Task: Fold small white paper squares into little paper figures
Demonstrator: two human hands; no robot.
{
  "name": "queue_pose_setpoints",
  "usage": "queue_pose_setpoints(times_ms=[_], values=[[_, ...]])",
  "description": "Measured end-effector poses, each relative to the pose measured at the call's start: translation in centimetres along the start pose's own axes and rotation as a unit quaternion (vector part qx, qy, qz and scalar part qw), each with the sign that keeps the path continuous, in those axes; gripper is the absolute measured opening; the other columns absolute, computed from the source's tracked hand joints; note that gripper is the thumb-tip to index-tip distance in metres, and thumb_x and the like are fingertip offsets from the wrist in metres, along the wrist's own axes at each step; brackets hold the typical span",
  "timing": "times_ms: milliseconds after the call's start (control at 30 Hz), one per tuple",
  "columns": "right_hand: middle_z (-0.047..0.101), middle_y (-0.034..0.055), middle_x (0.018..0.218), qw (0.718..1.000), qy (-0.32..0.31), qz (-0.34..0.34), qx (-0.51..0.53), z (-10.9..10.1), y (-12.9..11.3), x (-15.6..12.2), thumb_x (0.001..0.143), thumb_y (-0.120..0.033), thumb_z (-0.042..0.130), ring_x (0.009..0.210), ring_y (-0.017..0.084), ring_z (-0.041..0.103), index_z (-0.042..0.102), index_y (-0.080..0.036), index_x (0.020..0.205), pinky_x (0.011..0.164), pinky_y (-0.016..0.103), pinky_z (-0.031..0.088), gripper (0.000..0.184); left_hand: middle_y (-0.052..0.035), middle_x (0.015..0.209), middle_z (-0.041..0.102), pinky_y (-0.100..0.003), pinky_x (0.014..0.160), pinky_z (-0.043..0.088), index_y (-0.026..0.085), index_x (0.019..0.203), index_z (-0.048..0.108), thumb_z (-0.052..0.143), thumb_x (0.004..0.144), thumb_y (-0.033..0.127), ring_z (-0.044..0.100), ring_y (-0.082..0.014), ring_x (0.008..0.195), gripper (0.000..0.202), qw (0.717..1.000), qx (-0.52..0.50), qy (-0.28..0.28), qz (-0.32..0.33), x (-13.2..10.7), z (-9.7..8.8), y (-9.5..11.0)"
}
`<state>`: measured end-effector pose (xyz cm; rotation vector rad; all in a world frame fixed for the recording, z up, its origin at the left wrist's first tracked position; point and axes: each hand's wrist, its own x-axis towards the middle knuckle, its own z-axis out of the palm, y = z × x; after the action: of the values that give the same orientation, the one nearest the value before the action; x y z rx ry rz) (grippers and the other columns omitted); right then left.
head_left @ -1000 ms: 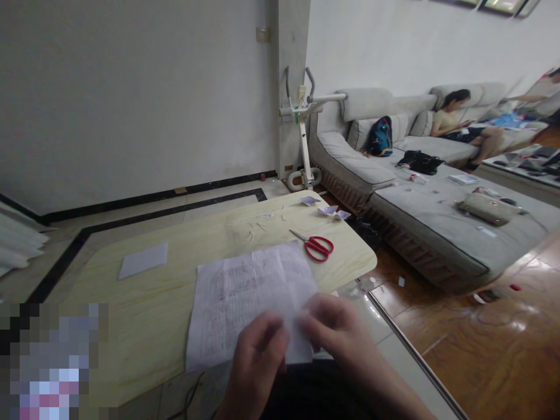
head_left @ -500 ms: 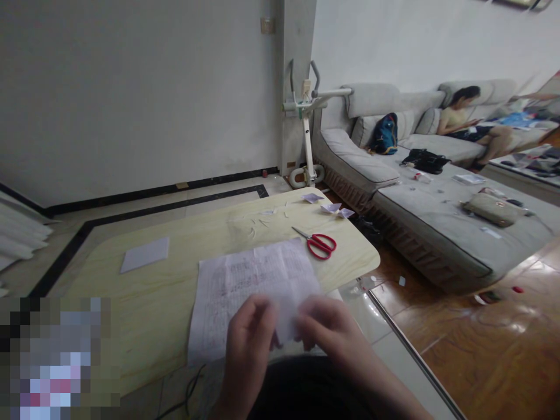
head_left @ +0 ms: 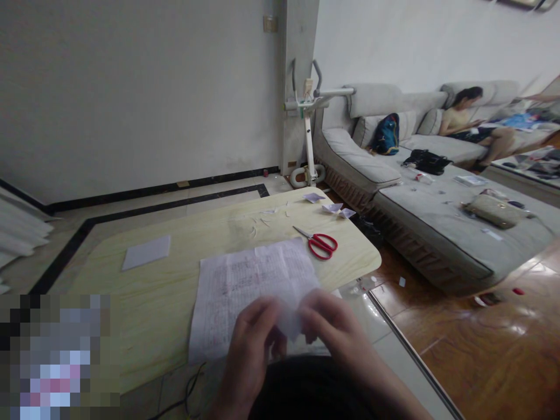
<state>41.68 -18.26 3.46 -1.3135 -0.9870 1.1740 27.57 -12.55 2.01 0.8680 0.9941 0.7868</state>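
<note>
Between my two hands is a small white piece of paper (head_left: 289,322), blurred, with a pointed lower corner. My left hand (head_left: 258,329) pinches its left side and my right hand (head_left: 326,321) pinches its right side. Both hands are over the near edge of a large creased printed sheet (head_left: 240,291) lying on the table. Beyond that sheet's right corner lie red-handled scissors (head_left: 321,245), blades pointing to the back left. Several small folded paper pieces (head_left: 332,207) sit at the table's far right corner.
On the pale table (head_left: 166,303) are a stack of white paper (head_left: 146,253) and thin paper scraps (head_left: 260,221). A grey sofa (head_left: 437,227) at right holds bags and a seated person (head_left: 464,119). White exercise equipment (head_left: 308,140) stands by the wall. A dark cord (head_left: 188,391) hangs near the table's front.
The small paper between my hands has shifted slightly right and turned, with a corner now pointing down. My hands have come a little closer together.
</note>
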Motion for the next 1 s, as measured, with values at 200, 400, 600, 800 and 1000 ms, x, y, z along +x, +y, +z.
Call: queue_pose_setpoints(times_ms=[200,400,600,800,1000], values=[[0.060,0.0009,0.082,0.997,0.042,-0.045,-0.048,0.4,0.5,0.0,0.079,-0.028,0.071,0.075,0.017,0.058,0.061,-0.019,0.100,0.071,0.031,0.049,0.025,0.0077,0.047,0.044,-0.016,0.041,0.032,0.017,0.066,0.059,0.072,0.080,0.047,0.039,-0.0066,0.043,0.036,0.999,-0.011,0.027,0.031,0.5,-0.2,-0.9],[0.058,-0.0006,0.077,0.994,0.062,-0.060,-0.061,-0.1,1.0,0.4,0.080,-0.023,0.068,0.071,0.016,0.056,0.061,-0.020,0.096,0.065,0.028,0.047,0.017,0.0032,0.059,0.059,-0.020,0.044,0.042,0.019,0.081,0.066,0.065,0.086,0.038,0.054,-0.0119,0.049,0.020,0.985,0.133,0.019,0.106,0.9,-1.1,-1.5],[0.052,-0.0050,0.068,0.991,0.058,-0.070,-0.094,-0.5,1.4,0.6,0.080,-0.018,0.066,0.061,0.012,0.050,0.061,-0.020,0.097,0.058,0.024,0.042,0.018,-0.0109,0.128,0.066,-0.047,0.102,0.047,0.024,0.122,0.065,0.073,0.084,0.023,0.058,-0.0296,0.121,0.039,0.759,0.439,-0.039,0.478,1.3,-2.8,-1.4],[0.059,-0.0033,0.063,0.992,0.081,-0.080,-0.058,-1.1,1.0,0.8,0.086,-0.031,0.066,0.057,0.012,0.054,0.063,-0.018,0.090,0.055,0.024,0.043,0.014,-0.0042,0.090,0.077,-0.029,0.075,0.057,0.022,0.100,0.073,0.055,0.096,0.027,0.072,-0.0199,0.083,0.019,0.836,0.395,-0.091,0.370,0.8,-2.2,-1.7],[0.072,0.0055,0.085,0.973,0.124,-0.149,-0.125,-2.0,1.4,1.0,0.093,-0.029,0.057,0.075,0.018,0.065,0.069,-0.019,0.100,0.071,0.030,0.052,0.017,-0.0017,0.057,0.069,-0.026,0.061,0.053,0.019,0.064,0.070,0.050,0.095,0.041,0.064,-0.0175,0.058,0.043,0.951,0.249,0.011,0.181,-0.5,-0.9,0.0]])
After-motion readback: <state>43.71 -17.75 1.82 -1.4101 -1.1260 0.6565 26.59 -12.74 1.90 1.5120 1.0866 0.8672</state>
